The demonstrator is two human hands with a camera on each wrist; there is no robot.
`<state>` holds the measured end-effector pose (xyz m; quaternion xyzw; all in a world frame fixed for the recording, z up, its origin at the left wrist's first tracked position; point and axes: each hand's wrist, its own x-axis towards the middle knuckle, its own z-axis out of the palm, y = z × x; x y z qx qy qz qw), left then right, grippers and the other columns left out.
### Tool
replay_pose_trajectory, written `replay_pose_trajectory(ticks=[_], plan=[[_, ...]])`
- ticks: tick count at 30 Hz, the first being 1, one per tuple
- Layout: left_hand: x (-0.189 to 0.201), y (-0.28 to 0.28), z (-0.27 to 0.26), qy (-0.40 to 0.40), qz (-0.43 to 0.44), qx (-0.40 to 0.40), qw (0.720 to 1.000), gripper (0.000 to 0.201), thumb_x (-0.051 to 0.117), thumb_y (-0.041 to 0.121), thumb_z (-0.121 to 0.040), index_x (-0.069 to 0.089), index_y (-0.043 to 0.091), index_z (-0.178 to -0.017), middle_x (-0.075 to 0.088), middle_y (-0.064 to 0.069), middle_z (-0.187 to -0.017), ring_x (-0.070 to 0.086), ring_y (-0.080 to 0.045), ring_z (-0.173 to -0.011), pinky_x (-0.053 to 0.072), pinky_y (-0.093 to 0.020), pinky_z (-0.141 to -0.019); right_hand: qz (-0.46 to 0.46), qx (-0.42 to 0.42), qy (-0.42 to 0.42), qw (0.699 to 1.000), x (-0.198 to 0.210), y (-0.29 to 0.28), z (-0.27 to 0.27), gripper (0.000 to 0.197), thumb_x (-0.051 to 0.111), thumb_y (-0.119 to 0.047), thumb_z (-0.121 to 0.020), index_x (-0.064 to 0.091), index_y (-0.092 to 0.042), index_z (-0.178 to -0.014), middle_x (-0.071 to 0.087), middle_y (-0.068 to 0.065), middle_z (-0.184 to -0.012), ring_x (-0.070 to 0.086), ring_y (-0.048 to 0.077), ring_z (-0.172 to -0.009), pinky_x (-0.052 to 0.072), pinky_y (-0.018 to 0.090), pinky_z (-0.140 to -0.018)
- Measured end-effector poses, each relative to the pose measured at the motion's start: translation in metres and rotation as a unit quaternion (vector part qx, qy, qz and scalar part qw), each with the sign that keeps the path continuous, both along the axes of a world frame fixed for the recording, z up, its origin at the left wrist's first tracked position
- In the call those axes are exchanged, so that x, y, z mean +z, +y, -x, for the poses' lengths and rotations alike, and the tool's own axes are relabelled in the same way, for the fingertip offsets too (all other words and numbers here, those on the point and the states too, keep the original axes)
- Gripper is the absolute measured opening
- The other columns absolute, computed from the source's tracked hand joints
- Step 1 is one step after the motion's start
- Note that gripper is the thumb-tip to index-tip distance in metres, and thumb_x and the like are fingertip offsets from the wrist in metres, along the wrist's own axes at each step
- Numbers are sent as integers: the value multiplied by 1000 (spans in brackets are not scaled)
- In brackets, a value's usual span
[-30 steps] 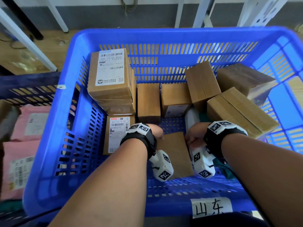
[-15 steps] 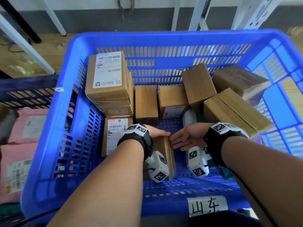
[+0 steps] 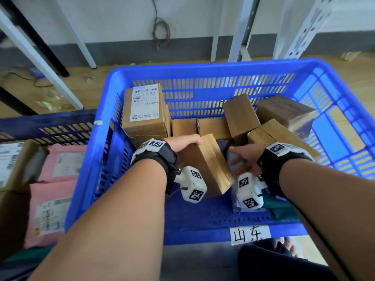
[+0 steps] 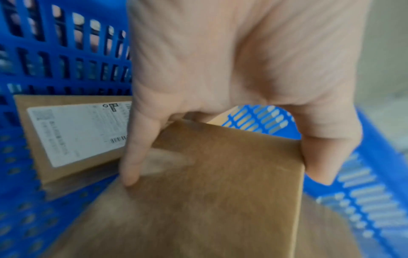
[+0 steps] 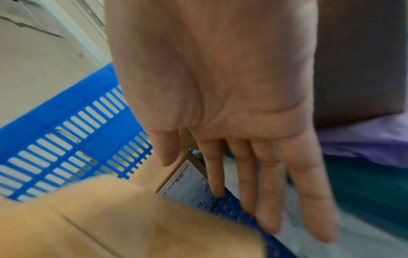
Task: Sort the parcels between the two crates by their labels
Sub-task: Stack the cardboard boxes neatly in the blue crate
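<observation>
Gripping a plain brown parcel (image 3: 205, 165) by its far end, my left hand (image 3: 182, 144) has it tilted up off the floor of the bright blue crate (image 3: 203, 72), one corner pointing down toward me. From the left wrist view I see the thumb (image 4: 326, 153) clamped on one edge and a finger (image 4: 134, 157) pressed down the opposite side, so that grip is grasping the parcel firmly. No label shows on the faces turned to me.

My right hand (image 3: 245, 159) sits just beside the parcel, apart from it, its grip released: the fingers (image 5: 271, 183) are straight and spread, pointing down at the crate floor, holding nothing. Under them lies a white mailer bag (image 3: 235, 173), and a teal bag (image 3: 282, 209) lies in the near right corner.

Against the left wall a labelled box (image 3: 145, 110) stands tall with its white shipping label facing up. Several more brown boxes (image 3: 284, 134) crowd the back and right of the crate. A paper tag (image 3: 250, 234) with handwritten characters hangs on the near rim.

To the left is a second, darker blue crate (image 3: 48, 126) holding pink mailers (image 3: 60, 169) with labels and another box (image 3: 18, 165), blurred at the frame edge.
</observation>
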<state>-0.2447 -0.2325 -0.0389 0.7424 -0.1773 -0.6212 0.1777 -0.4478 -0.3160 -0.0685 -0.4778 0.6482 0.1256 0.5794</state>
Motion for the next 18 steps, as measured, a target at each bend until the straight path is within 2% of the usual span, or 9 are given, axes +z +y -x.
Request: replay_pose_trajectory(ticks=[2, 6, 7, 8, 9, 11, 12, 14, 18], plan=[[-8, 1, -9, 35, 11, 51, 998, 77, 91, 46, -24, 73, 15, -92, 73, -8, -104, 69, -30, -98, 47, -49, -94, 5, 2, 1, 1000, -3, 7, 3, 62, 38, -61, -94, 56, -2, -106, 63, 18, -102, 61, 35, -101, 46, 42, -93], [15, 21, -4, 93, 41, 87, 991, 99, 96, 36, -33, 61, 13, -124, 66, -13, -120, 68, -33, -101, 51, -49, -91, 21, -82, -94, 992, -8, 16, -1, 81, 43, -72, -84, 41, -16, -142, 49, 14, -139, 54, 33, -121, 50, 42, -90], [26, 27, 0, 104, 58, 98, 988, 94, 94, 32, -40, 60, 13, -126, 65, -14, -123, 67, -32, -104, 54, -47, -87, 16, -94, -103, 990, -1, 19, -4, 78, 40, -70, -88, 40, -14, -142, 52, 16, -135, 56, 32, -115, 50, 39, -83], [34, 32, 2, 117, 77, 107, 984, 87, 91, 32, -47, 59, 13, -126, 66, -13, -122, 67, -30, -104, 56, -44, -80, 18, -88, -103, 991, 2, 18, -7, 73, 35, -66, -92, 43, -8, -136, 59, 20, -121, 60, 29, -101, 49, 34, -74], [38, 35, 3, 136, 95, 122, 979, 82, 87, 36, -52, 60, 14, -125, 68, -11, -118, 67, -28, -103, 57, -43, -73, 21, -77, -83, 993, 7, 17, -7, 67, 30, -61, -96, 49, -2, -122, 64, 22, -96, 63, 27, -80, 46, 29, -62], [43, 37, 2, 170, 116, 152, 967, 74, 79, 54, -59, 61, 20, -123, 70, -10, -112, 67, -29, -98, 57, -45, -67, 38, -99, -61, 992, 19, 16, -9, 56, 29, -51, -99, 48, -2, -83, 55, 15, -46, 56, 23, -39, 37, 19, -39], [41, 36, 0, 174, 118, 167, 963, 73, 73, 64, -63, 61, 22, -122, 70, -10, -111, 67, -29, -96, 57, -48, -67, 45, -114, -63, 990, 22, 17, -9, 49, 34, -48, -98, 43, -7, -71, 47, 8, -36, 48, 22, -30, 34, 16, -39], [33, 35, -6, 163, 104, 209, 959, 76, 63, 77, -65, 63, 23, -119, 72, -10, -107, 69, -31, -94, 55, -55, -70, 49, -124, -77, 988, 20, 13, -11, 38, 42, -45, -89, 36, -17, -63, 41, 3, -45, 41, 22, -41, 30, 22, -52], [17, 35, -14, 110, 79, 220, 966, 85, 61, 85, -55, 60, 26, -117, 70, -10, -106, 65, -35, -98, 44, -71, -84, 23, -156, -134, 978, 20, 13, -12, 28, 53, -47, -80, 51, -19, -80, 52, 6, -77, 51, 23, -67, 40, 32, -72]])
